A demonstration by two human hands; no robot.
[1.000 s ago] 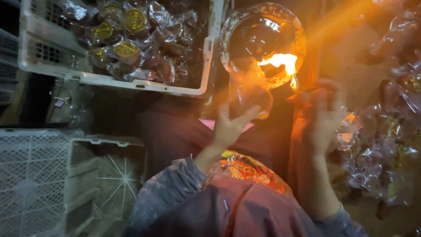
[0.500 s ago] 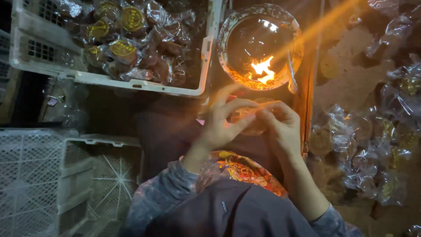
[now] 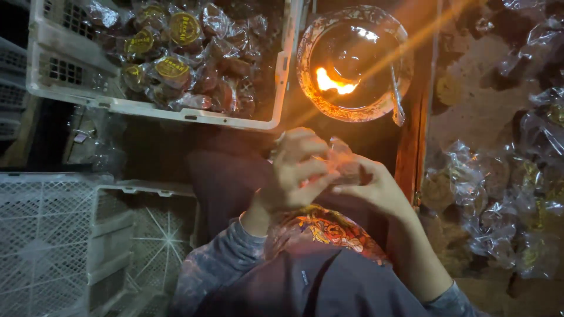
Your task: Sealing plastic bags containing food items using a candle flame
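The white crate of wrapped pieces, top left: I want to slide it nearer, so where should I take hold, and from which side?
Take the white crate by its near long rim, coming from the person's side. That rim is bare, unobstructed and faces the hands, while the wrapped pieces stay inside it. The slotted left wall also offers a grip. Avoid the right corner, which is close to the bowl with the flame.

Dim, orange glow from flame (image 3: 333,83) w/ streak glare; edges dark, slightly blurry.
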